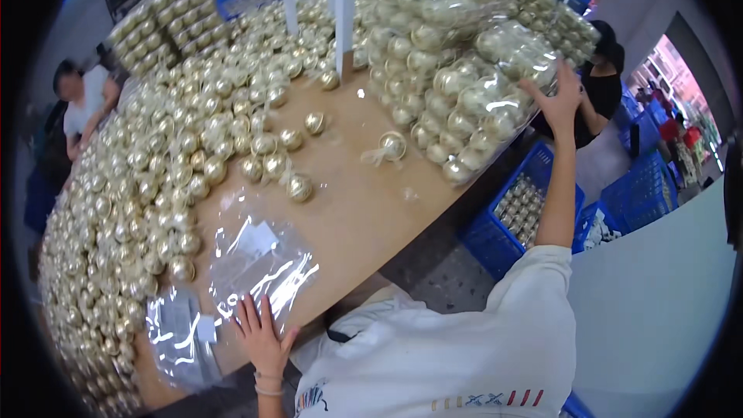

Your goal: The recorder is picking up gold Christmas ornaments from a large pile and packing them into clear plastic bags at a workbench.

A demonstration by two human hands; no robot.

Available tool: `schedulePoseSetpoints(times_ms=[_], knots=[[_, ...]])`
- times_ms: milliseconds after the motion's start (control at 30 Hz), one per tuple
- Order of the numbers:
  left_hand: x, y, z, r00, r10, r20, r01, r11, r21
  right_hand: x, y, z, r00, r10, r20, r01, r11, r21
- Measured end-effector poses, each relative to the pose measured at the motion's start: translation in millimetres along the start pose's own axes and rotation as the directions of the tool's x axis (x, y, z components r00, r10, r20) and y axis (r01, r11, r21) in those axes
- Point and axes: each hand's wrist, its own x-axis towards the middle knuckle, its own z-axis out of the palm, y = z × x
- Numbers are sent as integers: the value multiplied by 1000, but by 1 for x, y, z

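Observation:
My left hand (265,338) lies with its fingers spread at the lower edge of a flat clear plastic bag (279,267), which has a small white slip inside it. Next to it, more flat clear bags (176,340) rest on the brown table. My right arm reaches out to the right, and my right hand (559,101), fingers apart, touches the top of a clear pack of gold ball ornaments (495,104). That pack sits on a tall stack of similar packs. Neither hand is closed around anything.
Loose gold balls (155,178) heap over the left and far table (364,217); one ball (392,145) lies apart near the stack. White posts (344,8) rise from the table. Blue crates (495,244) stand at right. Two people work nearby, one left (89,97), one right (600,93).

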Motion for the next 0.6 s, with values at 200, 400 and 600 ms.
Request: schedulePoseSetpoints(times_ms=[200,400,600], knots=[[-5,-1,-3,999,-36,-3,35,999,-30,-5,-15,-3,983,-53,174,1,957,290],[-3,-5,-2,998,-54,-19,54,999,-9,-2,-23,-4,967,-255,5,242,925,293],[-1,4,-12,997,-70,20,70,997,15,21,-20,-17,943,-231,-239,280,939,199]])
